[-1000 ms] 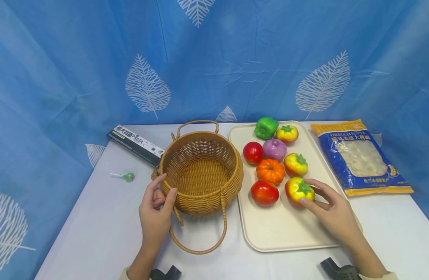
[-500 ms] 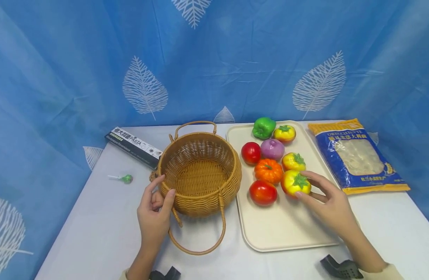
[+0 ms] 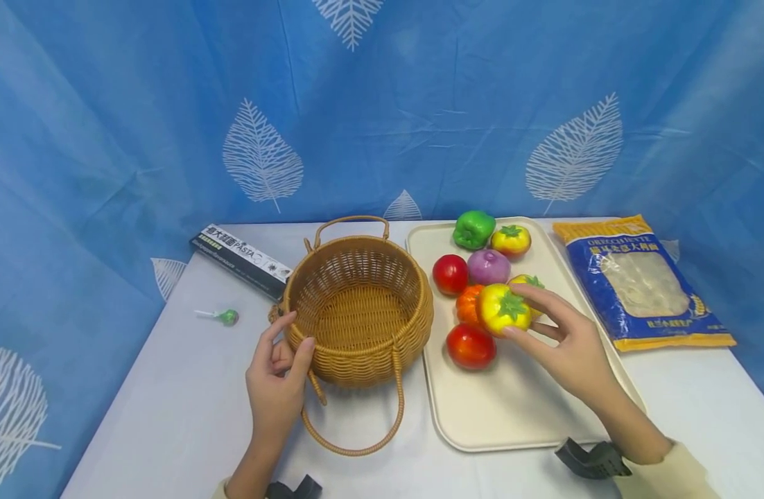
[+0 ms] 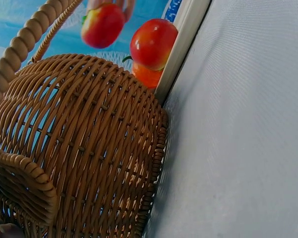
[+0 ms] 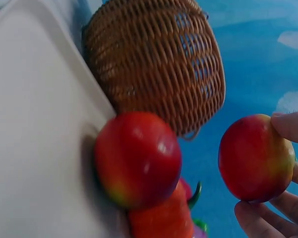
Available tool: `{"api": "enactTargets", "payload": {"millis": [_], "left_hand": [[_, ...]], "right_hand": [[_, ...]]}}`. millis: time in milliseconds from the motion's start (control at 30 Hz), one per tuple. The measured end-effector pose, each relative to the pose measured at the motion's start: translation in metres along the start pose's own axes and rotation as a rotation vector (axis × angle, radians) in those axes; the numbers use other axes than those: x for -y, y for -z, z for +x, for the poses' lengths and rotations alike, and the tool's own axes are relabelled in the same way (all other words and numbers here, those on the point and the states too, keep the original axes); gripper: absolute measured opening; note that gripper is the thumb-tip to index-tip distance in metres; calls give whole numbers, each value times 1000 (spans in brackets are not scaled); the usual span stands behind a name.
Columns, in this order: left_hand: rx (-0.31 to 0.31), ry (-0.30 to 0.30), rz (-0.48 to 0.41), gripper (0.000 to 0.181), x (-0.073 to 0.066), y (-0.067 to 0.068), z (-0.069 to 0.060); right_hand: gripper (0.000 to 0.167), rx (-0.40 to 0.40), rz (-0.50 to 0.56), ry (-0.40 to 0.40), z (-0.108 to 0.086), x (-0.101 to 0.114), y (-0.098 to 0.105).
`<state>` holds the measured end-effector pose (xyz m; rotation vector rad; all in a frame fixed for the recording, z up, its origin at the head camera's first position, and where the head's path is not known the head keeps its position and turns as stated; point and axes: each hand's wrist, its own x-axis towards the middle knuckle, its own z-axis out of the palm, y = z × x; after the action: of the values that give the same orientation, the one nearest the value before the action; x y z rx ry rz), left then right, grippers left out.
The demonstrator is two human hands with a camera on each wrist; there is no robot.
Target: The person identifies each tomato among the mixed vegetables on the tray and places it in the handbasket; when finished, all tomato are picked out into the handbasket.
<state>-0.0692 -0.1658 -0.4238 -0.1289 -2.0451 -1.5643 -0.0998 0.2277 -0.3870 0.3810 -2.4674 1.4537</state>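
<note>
In the head view my right hand (image 3: 566, 346) pinches a red-and-yellow persimmon (image 3: 504, 310) with a green leafy cap, raised above the tray (image 3: 513, 416). The right wrist view shows the same persimmon (image 5: 256, 158) between thumb and fingers, apart from the fruit below. My left hand (image 3: 276, 378) holds the near-left rim of a round wicker basket (image 3: 363, 364), whose visible inside is bare. On the tray lie a red tomato-like fruit (image 3: 471, 346), an orange pumpkin (image 3: 468, 303) and another persimmon (image 3: 527, 281), both partly hidden by the raised one.
Farther back on the tray are a red round fruit (image 3: 450, 274), purple onion (image 3: 489, 266), green bell pepper (image 3: 474, 229) and another persimmon (image 3: 511, 240). A pasta bag (image 3: 647, 284) lies right; a pasta box (image 3: 241, 260) and lollipop (image 3: 226, 317) lie left.
My right hand has lifted the persimmon off the tray and carried it up and leftward, over the orange pumpkin. The left hand stays at the basket rim.
</note>
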Motion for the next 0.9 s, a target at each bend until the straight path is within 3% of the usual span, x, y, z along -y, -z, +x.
{"api": "enactTargets", "payload": {"millis": [467, 900], "left_hand": [[3, 5, -11, 48, -2, 0, 1], [-9, -22, -14, 52, 0, -1, 0]], "right_hand": [[59, 21, 19, 25, 21, 32, -18], [55, 52, 136, 53, 40, 57, -50]]}}
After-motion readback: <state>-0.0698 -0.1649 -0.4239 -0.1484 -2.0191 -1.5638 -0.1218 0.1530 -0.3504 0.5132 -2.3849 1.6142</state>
